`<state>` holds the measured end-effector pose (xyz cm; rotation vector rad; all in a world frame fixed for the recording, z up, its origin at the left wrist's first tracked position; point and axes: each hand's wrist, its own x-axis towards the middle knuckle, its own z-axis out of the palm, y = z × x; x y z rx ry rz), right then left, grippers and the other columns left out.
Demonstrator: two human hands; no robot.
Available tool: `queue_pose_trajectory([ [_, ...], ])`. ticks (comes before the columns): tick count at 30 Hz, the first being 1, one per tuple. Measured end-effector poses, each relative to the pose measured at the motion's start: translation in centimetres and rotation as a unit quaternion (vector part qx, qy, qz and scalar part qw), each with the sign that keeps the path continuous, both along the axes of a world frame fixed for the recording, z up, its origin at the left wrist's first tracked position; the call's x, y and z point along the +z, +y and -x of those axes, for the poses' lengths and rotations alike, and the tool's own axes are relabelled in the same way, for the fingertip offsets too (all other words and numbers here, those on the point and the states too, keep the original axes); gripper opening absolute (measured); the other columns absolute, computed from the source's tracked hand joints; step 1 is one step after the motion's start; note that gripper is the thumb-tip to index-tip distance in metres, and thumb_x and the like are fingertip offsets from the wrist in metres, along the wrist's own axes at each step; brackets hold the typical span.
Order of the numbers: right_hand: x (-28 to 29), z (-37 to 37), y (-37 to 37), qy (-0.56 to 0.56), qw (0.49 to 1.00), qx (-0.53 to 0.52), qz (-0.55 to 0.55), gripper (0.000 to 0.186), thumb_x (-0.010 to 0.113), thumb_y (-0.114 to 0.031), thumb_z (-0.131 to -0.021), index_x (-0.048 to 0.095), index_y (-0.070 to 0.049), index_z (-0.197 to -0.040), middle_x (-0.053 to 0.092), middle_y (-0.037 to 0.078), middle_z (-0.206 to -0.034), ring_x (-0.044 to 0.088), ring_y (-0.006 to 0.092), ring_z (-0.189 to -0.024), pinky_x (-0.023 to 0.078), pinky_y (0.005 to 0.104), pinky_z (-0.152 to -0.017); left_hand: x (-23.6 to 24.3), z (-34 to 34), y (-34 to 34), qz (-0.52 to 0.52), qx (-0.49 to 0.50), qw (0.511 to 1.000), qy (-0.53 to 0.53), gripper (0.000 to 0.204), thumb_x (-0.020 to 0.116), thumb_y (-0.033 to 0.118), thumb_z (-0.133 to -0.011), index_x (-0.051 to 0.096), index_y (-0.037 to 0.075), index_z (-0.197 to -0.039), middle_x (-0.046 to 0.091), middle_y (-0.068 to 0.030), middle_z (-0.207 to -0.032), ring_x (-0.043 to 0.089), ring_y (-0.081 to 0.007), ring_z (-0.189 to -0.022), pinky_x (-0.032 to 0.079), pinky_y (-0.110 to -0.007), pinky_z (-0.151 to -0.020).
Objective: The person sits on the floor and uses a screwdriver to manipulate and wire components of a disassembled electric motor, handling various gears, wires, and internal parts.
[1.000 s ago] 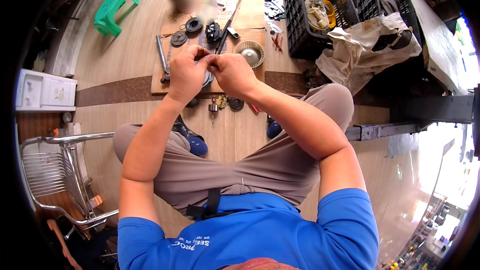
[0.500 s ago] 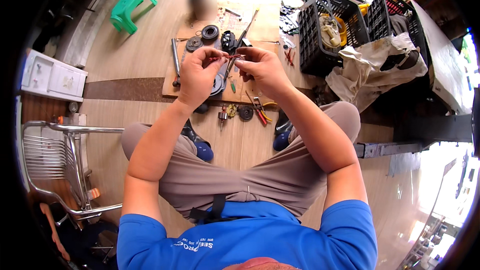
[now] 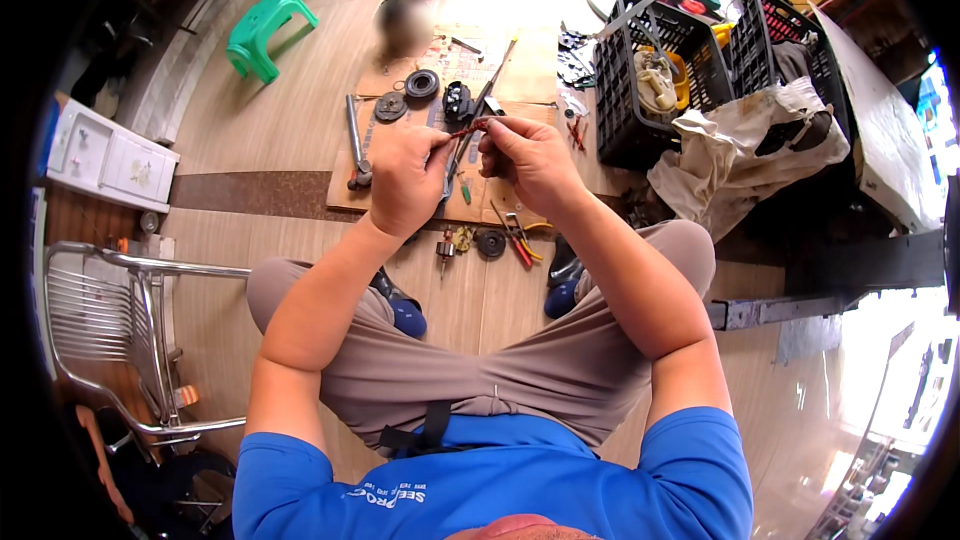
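Between my two hands stretches a short twisted strand of reddish-brown wire (image 3: 466,129), held above the cardboard. My left hand (image 3: 405,182), turned with its back up, pinches one end between thumb and fingers. At the other end, the thumb and index finger of my right hand (image 3: 530,158) are closed on the strand. Under and beyond my hands lie a hammer (image 3: 355,140), a black ring-shaped part (image 3: 421,84), a grey disc (image 3: 390,107), a black housing (image 3: 457,100) and a small green-handled tool (image 3: 466,192). My left hand hides part of the cardboard.
Nearer my feet lie a motor armature (image 3: 445,251), a dark round part (image 3: 491,243) and red- and yellow-handled pliers (image 3: 523,248). Black crates (image 3: 655,75) with a cloth (image 3: 750,140) stand to the right. A green stool (image 3: 268,30) and a metal chair (image 3: 110,330) are at the left.
My left hand has rolled over, so its back now faces up, and both hands sit slightly lower in view. The wire stays pinched between them.
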<state>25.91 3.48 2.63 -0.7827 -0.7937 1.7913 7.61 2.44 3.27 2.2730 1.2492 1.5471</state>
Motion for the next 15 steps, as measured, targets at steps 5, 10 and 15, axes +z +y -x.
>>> queue_pose_trajectory([
  [5,0.7,0.3,-0.3,-0.015,1.0,-0.006,0.005,0.017,0.061,-0.013,-0.094,0.065,0.003,-0.099,0.064,0.007,-0.08,0.06,0.0136,-0.064,0.051,0.026,-0.059,0.1,0.0,-0.1,-0.017,0.012,0.997,0.069,0.013,0.069,0.002,-0.079,0.063,0.003,-0.09,0.062,-0.0143,-0.08,0.061,-0.0324,-0.073,0.048,-0.04,-0.064],
  [10,1.1,0.5,-0.3,-0.088,0.996,-0.003,-0.022,0.014,0.06,-0.011,-0.094,0.064,0.002,-0.095,0.062,0.004,-0.075,0.057,0.0104,-0.063,0.048,0.023,-0.058,0.2,0.0,-0.2,-0.048,0.029,0.985,0.166,0.009,0.064,0.01,-0.085,0.063,0.003,-0.091,0.062,-0.0148,-0.08,0.06,-0.0319,-0.073,0.048,-0.04,-0.065],
  [15,0.8,0.8,-0.3,-0.189,0.967,-0.066,-0.157,0.014,0.06,-0.01,-0.095,0.065,0.003,-0.095,0.061,0.001,-0.074,0.054,0.0061,-0.063,0.045,0.0203,-0.058,1.1,-1.0,-1.0,0.056,0.007,0.994,0.088,0.01,0.061,0.011,-0.089,0.063,0.001,-0.091,0.062,-0.0149,-0.075,0.061,-0.0317,-0.069,0.047,-0.037,-0.061],
])
